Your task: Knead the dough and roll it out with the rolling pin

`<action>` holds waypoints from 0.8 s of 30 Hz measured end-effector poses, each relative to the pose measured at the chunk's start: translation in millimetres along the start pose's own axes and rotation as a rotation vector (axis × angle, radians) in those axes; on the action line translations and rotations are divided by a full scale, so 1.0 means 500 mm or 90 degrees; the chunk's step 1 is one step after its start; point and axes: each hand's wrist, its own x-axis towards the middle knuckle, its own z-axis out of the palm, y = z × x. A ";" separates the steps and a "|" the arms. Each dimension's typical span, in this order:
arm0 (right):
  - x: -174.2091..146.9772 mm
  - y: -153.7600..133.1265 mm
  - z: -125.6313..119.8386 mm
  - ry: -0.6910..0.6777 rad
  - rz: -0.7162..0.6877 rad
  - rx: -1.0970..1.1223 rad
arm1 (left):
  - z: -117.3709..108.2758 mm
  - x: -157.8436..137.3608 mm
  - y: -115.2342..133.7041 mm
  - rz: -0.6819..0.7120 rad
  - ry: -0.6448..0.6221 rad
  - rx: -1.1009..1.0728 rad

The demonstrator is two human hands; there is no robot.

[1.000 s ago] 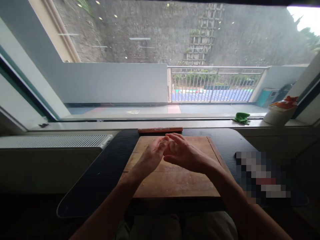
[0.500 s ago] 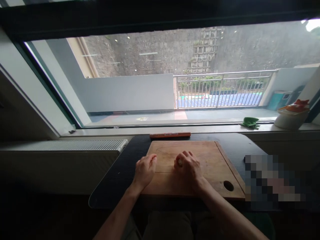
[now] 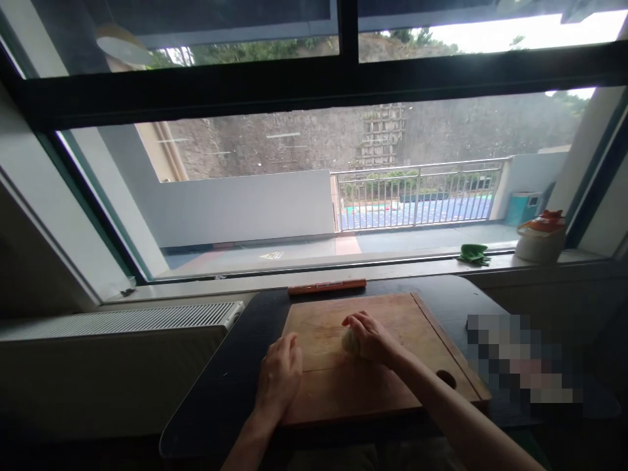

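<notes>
Dough-like lump (image 3: 350, 343), pale and rounded, on a wooden board (image 3: 338, 402), a little above its middle. The person's right hand (image 3: 367, 337) is curled over it from the right, the grip closed on the lump, which shows past the fingers on the left. The left hand (image 3: 279, 368) lies at the board's left edge, fingers together and slightly bent; whether its grip clasps the edge cannot be told. The board, with a dark hole (image 3: 446, 379) near its lower right corner, sits on a black table (image 3: 210, 399). Just beyond the board lies an orange tube (image 3: 328, 286). Behind, a windowsill (image 3: 412, 268) carries a crumpled green item (image 3: 473, 254) and a pale container (image 3: 540, 245) with an orange top.
</notes>
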 end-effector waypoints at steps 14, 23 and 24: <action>-0.011 -0.020 0.090 0.086 0.055 -0.370 | 0.031 -0.024 0.113 0.020 -0.046 -0.141; 0.005 0.029 0.031 0.246 0.216 0.186 | 0.037 -0.022 0.094 -0.015 -0.049 -0.186; -0.008 0.028 0.023 0.235 0.187 0.202 | 0.037 -0.022 0.093 -0.012 -0.052 -0.181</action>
